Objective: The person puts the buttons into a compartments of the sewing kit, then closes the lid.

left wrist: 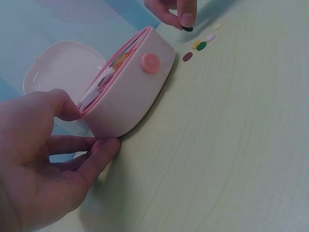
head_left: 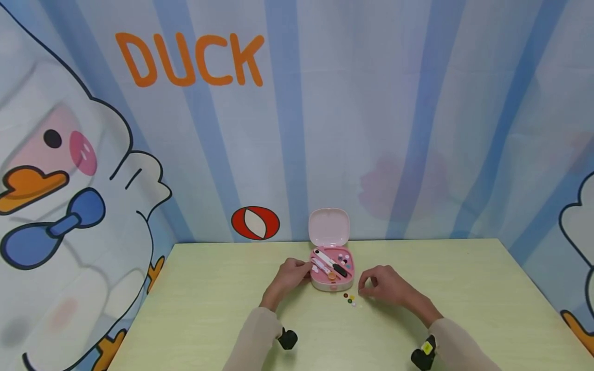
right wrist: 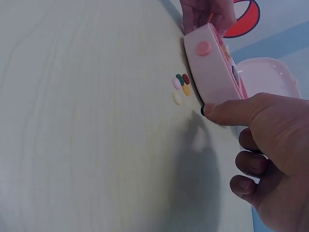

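Observation:
A small white and pink case [head_left: 325, 286] stands with its lid [head_left: 329, 225] raised at the back of the table. My left hand [head_left: 291, 274] holds the case by its left side, one fingertip at the rim and others low against the wall. Just right of the case, my right hand [head_left: 387, 284] pinches a small black oval piece [left wrist: 187, 29] between thumb and finger, close over the table. Several coloured oval pieces lie in front of the case, including a dark red piece [left wrist: 187, 57], a green piece [left wrist: 202, 46] and a cream piece [left wrist: 217, 27].
Inside the case lie toy tools, among them a white stick with a dark end [head_left: 340, 270], and small pieces at the right. The pale table [head_left: 209, 309] ends at a blue striped backdrop [head_left: 334, 103] with duck drawings. Black wrist cameras sit on both sleeves.

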Tool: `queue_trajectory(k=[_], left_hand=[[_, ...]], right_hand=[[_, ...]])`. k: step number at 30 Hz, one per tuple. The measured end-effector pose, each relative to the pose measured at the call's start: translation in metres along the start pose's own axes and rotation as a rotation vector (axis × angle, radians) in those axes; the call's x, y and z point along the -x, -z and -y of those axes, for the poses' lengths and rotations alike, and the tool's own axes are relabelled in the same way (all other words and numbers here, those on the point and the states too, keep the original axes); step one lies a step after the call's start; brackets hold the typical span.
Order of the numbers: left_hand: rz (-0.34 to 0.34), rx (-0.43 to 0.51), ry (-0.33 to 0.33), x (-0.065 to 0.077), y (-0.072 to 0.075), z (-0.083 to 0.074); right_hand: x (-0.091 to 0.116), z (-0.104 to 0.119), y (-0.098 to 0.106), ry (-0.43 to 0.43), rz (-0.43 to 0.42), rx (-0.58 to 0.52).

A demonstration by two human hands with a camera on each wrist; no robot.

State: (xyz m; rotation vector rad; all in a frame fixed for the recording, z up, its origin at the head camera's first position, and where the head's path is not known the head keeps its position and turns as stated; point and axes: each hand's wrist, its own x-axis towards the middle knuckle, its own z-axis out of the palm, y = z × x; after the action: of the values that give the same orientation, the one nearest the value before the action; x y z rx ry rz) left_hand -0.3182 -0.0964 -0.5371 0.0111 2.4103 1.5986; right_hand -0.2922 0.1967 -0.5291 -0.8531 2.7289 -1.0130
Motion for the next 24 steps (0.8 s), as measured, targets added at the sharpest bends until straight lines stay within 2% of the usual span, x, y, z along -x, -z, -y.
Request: queue_trajectory(k=[13, 24], left_hand=[[0.005, 0.017, 0.009, 0.0, -0.001, 0.001], [0.0, 0.023, 0.02, 0.0, 0.0, -0.001]], right_hand=[[-0.006, 0.0, 0.02, 0.038, -0.066, 0.029], [-0.025, 0.006, 0.033, -0.004, -0.104, 0.005]])
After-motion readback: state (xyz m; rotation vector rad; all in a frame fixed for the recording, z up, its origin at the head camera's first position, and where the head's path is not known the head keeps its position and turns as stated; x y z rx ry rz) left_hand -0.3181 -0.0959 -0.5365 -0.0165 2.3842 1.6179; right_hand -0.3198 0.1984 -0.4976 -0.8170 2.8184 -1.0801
